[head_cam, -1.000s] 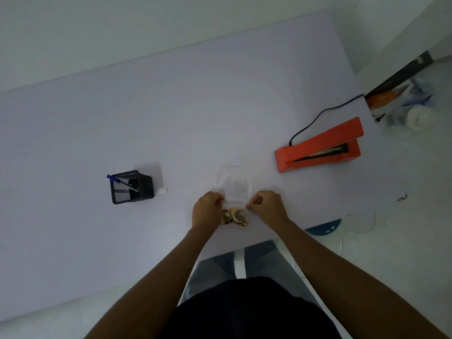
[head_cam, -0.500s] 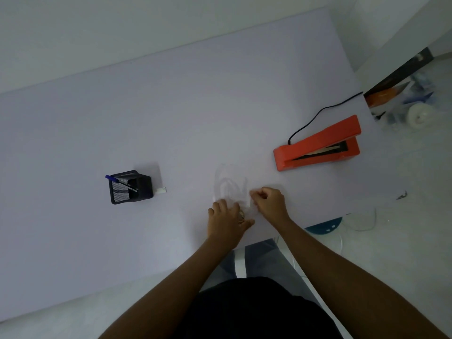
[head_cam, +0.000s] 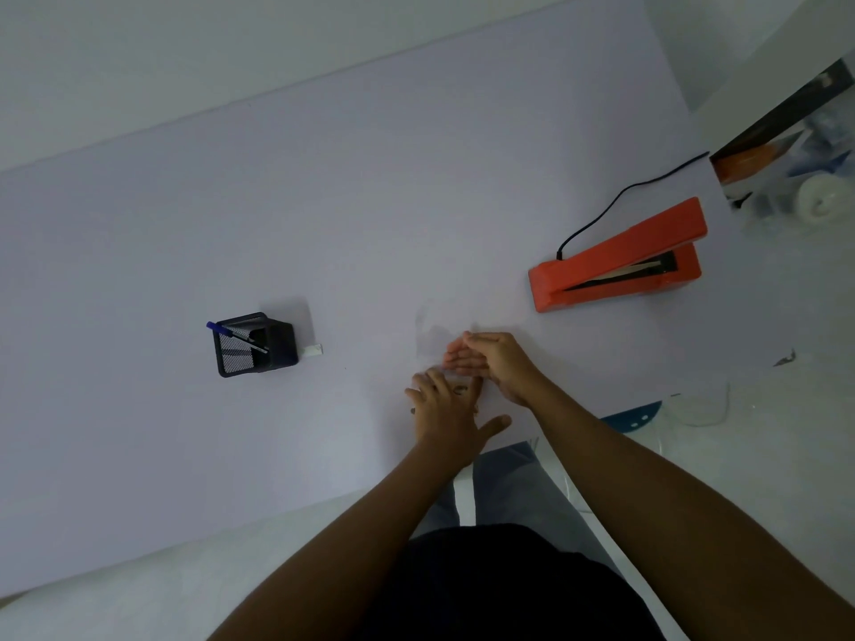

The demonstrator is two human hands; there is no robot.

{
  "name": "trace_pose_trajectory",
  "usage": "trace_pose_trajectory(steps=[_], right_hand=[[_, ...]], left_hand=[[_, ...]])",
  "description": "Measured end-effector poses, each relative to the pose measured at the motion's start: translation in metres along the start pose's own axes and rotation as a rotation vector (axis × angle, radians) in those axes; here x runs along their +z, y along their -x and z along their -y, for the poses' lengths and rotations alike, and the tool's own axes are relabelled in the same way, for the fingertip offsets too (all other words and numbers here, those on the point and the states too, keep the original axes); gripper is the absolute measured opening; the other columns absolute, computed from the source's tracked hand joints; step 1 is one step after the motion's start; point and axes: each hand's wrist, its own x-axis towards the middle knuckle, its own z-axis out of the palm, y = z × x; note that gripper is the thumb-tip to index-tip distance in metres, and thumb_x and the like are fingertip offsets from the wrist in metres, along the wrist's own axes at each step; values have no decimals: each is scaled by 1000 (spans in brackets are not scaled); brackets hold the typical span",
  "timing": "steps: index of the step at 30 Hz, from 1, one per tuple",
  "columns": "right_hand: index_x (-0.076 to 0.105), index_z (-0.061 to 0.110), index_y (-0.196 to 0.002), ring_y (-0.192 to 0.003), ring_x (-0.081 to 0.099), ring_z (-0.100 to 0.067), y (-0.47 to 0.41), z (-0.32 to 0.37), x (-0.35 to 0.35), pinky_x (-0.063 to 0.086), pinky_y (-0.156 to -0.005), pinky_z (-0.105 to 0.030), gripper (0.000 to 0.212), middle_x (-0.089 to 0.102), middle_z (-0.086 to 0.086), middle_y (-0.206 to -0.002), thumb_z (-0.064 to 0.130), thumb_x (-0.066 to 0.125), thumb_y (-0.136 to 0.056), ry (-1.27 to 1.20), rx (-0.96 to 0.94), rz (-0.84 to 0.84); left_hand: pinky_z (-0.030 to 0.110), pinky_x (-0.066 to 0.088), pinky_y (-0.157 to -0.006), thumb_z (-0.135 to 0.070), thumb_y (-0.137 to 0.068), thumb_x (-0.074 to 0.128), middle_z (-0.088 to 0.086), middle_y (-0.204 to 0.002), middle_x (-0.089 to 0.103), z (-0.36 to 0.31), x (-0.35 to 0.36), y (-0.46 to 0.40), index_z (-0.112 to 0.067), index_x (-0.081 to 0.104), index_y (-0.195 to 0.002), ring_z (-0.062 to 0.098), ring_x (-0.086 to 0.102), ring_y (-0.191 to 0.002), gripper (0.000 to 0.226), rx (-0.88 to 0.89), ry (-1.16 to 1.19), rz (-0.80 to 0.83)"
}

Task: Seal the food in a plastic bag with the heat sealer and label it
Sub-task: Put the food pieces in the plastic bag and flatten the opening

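**Pale table, bag flattened ahead of sealing**

Pale lavender table (head_cam: 324, 201) under dim light, filling most of the frame, white wall beyond its far edge. Near the lower middle of the frame, left hand (head_cam: 446, 409) spread flat, fingers straight and thumb splayed, pressing down on the food (head_cam: 460, 390); probably so placed to pin the contents and push air toward the bag's mouth. Only a sliver of brown food visible between the fingers, kind impossible to tell. Just above it, right hand (head_cam: 490, 363) with fingers loosely curved, laid over the clear plastic bag (head_cam: 432, 337); whether pinching the film or merely smoothing it, could not tell. Bag itself nearly invisible against the table, marked only by faint grey creases at centre frame, edges and open end hard to make out.

At right of centre, orange heat sealer (head_cam: 617, 263) with arm raised and jaw gaping, black cord (head_cam: 615, 201) trailing to the upper right; apparently left open and within reach for the bag's mouth. At left of centre, black mesh pen holder (head_cam: 254, 344) with a blue pen (head_cam: 231, 335), and a small white label (head_cam: 313, 349) just beside it, well apart from the bag, presumably kept for the labelling. Clutter at the upper right edge cut off and blurred.
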Motion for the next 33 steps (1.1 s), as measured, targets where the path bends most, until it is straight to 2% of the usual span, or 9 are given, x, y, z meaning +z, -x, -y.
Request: trace_pose_trajectory(steps=[5, 11, 17, 21, 25, 29, 33], right_hand=[[69, -6, -111, -97, 74, -33, -11, 9, -5, 57, -95, -42, 41, 76, -21, -103, 25, 43, -106, 97, 37, 49], [66, -11, -114, -93, 73, -32, -36, 38, -10, 57, -87, -37, 41, 72, -26, -109, 23, 44, -105, 55, -104, -71], [63, -11, -118, -106, 69, -35, -46, 58, -8, 51, -99, -39, 39, 68, -28, -117, 18, 41, -106, 60, -212, -112], [68, -9, -109, -94, 74, -31, -30, 41, 3, 59, -83, -31, 36, 73, -25, -105, 16, 42, -105, 126, -193, -14], [74, -5, -98, -87, 75, -34, -18, 10, 4, 59, -90, -47, 34, 76, -21, -92, 17, 48, -103, 299, -126, 57], [77, 1, -95, -83, 77, -26, -13, 3, 3, 61, -88, -41, 34, 79, -13, -88, 19, 50, -101, 405, -93, 61], [73, -4, -102, -89, 75, -35, -29, 14, 6, 57, -93, -51, 32, 76, -21, -95, 18, 50, -102, 328, -42, 75]], left_hand=[[66, 21, -111, -89, -75, 17, 30, -157, 16, 0, 1, 0, -33, 12, -153, 54, 18, -140, 96, 7, 14, 30], [66, 22, -111, -89, -76, 20, 28, -156, 18, 1, -3, -1, -35, 17, -151, 54, 19, -139, 92, 12, 22, 33], [68, 19, -111, -90, -74, 17, 28, -156, 17, 0, 0, 2, -37, 18, -150, 55, 17, -139, 93, -3, 51, 30], [69, 18, -111, -89, -76, 17, 31, -156, 16, -1, 1, 2, -37, 18, -150, 56, 15, -140, 91, -10, 64, 18], [67, 18, -111, -88, -78, 14, 29, -156, 17, -1, 0, 0, -37, 17, -151, 54, 16, -140, 89, -21, 53, 20], [64, 24, -109, -89, -76, 13, 25, -154, 23, -3, 0, -3, -35, 21, -151, 52, 22, -137, 93, -49, 54, 8], [65, 24, -108, -87, -79, 16, 28, -153, 23, -3, -1, -1, -37, 20, -150, 53, 21, -136, 87, -26, 49, 19]])
